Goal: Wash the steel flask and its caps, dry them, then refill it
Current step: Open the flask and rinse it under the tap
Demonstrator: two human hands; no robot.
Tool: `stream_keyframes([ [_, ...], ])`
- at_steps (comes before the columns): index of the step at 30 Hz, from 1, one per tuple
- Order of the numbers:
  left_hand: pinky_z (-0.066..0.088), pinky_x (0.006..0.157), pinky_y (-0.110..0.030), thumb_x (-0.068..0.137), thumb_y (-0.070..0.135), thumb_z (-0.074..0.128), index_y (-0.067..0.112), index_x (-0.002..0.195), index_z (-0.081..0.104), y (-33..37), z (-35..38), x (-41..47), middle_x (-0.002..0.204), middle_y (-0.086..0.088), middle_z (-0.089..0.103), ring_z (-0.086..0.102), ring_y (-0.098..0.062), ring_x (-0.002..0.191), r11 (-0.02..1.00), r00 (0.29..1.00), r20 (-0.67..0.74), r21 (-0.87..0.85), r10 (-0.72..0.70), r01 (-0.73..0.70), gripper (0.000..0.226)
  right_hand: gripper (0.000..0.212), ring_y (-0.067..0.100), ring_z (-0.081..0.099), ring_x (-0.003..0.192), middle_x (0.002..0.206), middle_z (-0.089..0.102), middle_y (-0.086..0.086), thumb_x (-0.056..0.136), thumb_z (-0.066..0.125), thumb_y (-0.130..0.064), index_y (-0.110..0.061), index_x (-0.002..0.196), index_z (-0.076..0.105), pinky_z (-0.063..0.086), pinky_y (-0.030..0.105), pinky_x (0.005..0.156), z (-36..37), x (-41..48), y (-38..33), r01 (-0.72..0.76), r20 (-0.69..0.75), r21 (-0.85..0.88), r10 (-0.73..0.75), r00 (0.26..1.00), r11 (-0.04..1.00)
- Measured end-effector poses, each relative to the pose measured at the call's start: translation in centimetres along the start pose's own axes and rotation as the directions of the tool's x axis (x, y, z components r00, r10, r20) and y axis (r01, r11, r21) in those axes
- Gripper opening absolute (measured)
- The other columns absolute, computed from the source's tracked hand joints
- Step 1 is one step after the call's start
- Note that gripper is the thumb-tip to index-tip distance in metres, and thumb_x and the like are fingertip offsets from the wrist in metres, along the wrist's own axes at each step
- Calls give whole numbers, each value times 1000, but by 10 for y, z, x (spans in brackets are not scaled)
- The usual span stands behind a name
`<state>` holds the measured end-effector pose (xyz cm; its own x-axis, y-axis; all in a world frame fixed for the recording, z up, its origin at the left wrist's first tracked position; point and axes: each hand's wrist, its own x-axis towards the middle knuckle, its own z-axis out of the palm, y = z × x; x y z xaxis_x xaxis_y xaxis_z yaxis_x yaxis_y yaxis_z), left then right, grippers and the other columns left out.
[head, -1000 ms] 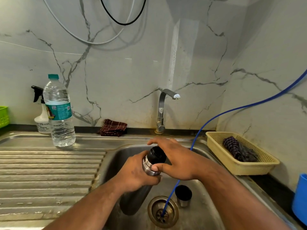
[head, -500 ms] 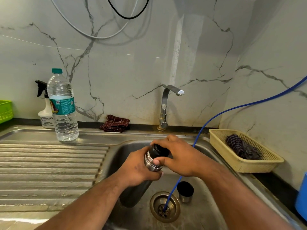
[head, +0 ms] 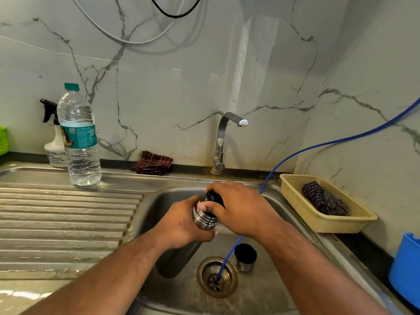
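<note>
Over the sink basin [head: 268, 296] my left hand [head: 181, 226] grips the steel flask [head: 202, 220] just below its threaded neck, body tilted down to the left. My right hand [head: 238, 208] wraps its fingers and thumb round the black inner cap [head: 213, 197] at the flask's mouth. The outer steel cup cap [head: 245, 256] stands mouth up on the basin floor, right of the drain [head: 217, 277]. The tap [head: 223, 142] behind shows no water running.
A blue hose [head: 295, 153] runs from the right wall into the drain. A water bottle [head: 78, 135] and spray bottle [head: 54, 144] stand back left by the ribbed drainboard [head: 63, 223]. A maroon cloth [head: 153, 163], a beige basket [head: 322, 220] with striped cloth, and a blue bucket [head: 405, 267] lie around.
Both hands stay on the flask over the basin. My right hand has turned a little on the black cap, thumb now over the neck. The camera view shifted slightly.
</note>
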<state>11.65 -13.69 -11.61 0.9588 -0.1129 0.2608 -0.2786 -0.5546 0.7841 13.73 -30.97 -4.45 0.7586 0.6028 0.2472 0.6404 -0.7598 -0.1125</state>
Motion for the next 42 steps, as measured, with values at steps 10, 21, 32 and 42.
stream_keyframes([
  [10,60,84,-31,67,25,93,31,117,62,-3,-3,-1,102,11,74,72,-5,94,999,1000,-11,25,23,-22,59,74,4,47,120,139,45,-18,78,48,-87,-45,139,42,49,31,91,-7,-2,5,68,-63,85,-63,996,994],
  [21,60,79,-25,68,24,94,31,113,63,-3,-1,0,98,8,75,72,-5,90,999,1000,-3,49,-17,17,55,44,14,60,105,121,66,-2,98,46,-65,-34,129,46,56,36,85,2,0,-2,-26,3,106,26,1000,994],
  [32,62,83,-36,67,19,93,26,114,63,-8,-3,0,102,5,75,74,-13,94,1000,1000,9,12,-11,11,57,90,21,54,126,147,47,1,78,40,-89,-34,147,29,53,45,99,5,-5,-3,-98,53,157,91,994,983],
  [42,60,83,-25,68,22,94,31,118,61,-4,-1,-1,103,9,74,72,-6,95,1000,1000,29,28,4,-4,61,42,16,48,120,130,47,-4,96,64,-45,-39,130,39,52,39,99,0,-6,0,-8,113,195,-14,993,981],
])
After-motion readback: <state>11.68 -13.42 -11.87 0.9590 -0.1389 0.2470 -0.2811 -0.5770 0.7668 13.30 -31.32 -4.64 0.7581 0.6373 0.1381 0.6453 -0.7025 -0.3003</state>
